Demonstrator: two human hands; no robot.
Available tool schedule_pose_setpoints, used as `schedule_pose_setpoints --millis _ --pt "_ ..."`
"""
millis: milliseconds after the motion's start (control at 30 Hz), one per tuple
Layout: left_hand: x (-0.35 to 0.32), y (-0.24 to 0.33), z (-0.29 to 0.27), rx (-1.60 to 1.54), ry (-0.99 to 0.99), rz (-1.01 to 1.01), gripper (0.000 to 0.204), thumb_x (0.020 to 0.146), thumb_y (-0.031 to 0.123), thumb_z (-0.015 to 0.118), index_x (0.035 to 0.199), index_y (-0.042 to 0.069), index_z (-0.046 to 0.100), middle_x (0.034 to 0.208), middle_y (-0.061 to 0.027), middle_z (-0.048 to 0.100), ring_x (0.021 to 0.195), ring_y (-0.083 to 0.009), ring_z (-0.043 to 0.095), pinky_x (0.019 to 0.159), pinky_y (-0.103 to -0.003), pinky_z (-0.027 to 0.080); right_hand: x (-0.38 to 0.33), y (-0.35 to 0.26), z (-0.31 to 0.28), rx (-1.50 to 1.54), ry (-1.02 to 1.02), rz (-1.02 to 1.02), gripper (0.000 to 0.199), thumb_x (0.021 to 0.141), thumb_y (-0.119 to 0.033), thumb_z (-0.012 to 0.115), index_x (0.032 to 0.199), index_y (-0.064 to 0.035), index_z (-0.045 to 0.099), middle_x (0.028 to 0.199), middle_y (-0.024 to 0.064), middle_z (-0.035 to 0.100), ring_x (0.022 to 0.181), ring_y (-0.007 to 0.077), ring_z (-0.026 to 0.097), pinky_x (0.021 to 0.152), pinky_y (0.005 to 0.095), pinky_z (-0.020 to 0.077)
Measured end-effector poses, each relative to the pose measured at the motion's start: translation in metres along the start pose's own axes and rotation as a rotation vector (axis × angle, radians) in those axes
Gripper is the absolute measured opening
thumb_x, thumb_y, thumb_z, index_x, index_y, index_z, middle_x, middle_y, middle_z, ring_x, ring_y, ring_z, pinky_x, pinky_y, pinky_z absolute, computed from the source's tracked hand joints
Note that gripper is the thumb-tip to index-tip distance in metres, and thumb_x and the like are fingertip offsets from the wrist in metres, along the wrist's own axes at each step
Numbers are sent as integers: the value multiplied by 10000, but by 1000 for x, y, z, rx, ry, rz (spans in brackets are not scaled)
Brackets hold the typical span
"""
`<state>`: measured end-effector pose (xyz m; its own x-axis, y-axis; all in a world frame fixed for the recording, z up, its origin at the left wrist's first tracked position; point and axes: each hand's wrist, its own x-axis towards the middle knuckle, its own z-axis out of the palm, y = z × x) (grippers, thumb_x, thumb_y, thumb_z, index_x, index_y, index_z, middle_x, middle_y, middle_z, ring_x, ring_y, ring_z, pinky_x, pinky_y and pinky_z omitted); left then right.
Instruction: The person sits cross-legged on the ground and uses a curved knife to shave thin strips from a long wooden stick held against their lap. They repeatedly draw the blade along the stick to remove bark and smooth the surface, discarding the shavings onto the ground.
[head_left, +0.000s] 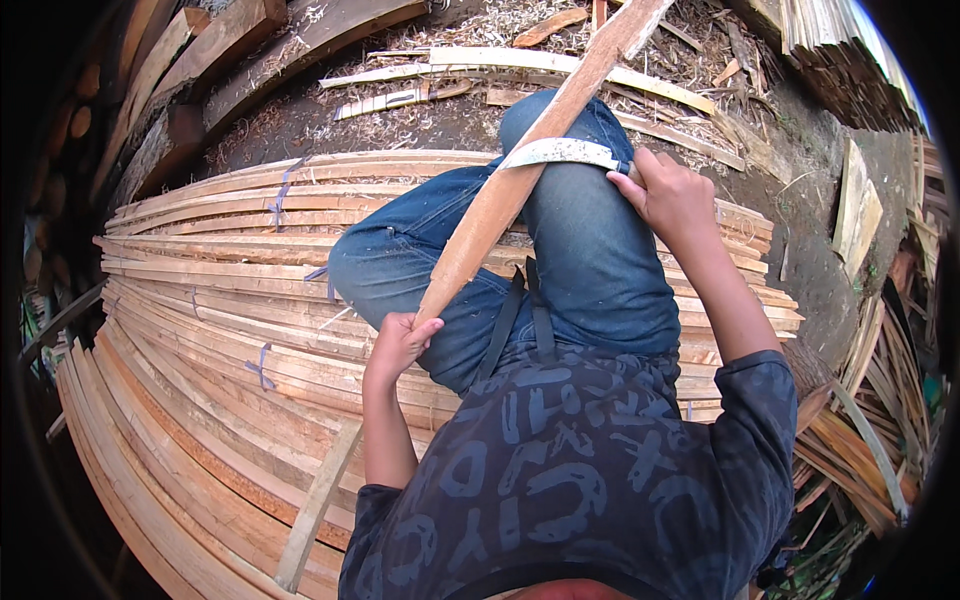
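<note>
Navy short sleeves (757,395) frame two bare forearms, seen from above, on a person seated with knees bent in blue jeans (600,245). The left forearm rises almost straight from the lower edge, to the left of the torso; the right arm is held out to the side, bent at the elbow, its forearm slanting up and inward to the right knee. A long, rough-hewn wooden slat (505,198) lies diagonally over the lap and against the raised right leg, its near end at lower left and its far end running out of view at upper right. Crossing it just above its middle is a curved, pale-bladed knife (565,150), its long axis nearly level and its tip pointing left; whether the edge bites into the wood is hard to tell. The left hand (403,345) grips the slat's near end, thumb on top. The right hand (672,192) is closed around the knife's handle, thumb lying toward the blade. Beneath and left of the legs spread bundles of sawn slats (230,345), some bound with purple ties (262,368); pale shavings litter the dark soil (270,145) beyond, near heavy timber beams (300,50)
</note>
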<state>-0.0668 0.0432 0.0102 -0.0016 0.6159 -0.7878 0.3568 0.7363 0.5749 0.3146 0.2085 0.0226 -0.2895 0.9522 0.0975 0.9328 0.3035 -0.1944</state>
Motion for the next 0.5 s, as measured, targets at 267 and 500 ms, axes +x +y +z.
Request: schedule_pose_setpoints --millis 267,500 --pt "2 -1 -2 -33 -42 -32 390 871 302 701 613 30 594 525 21 505 489 -40 439 450 -237 344 35 55 -21 -125 133 192 422 897 -497 566 760 -98 545 599 95 609 543 296 618 463 403 452" --pt "0 6 -1 -102 -81 -24 389 885 283 683 618 20 577 531 8 528 491 -52 504 469 -228 409 -3 11 -15 314 11 273 382 905 -420 592 767 -65 556 597 162 590 580 378 605 519 449 447"
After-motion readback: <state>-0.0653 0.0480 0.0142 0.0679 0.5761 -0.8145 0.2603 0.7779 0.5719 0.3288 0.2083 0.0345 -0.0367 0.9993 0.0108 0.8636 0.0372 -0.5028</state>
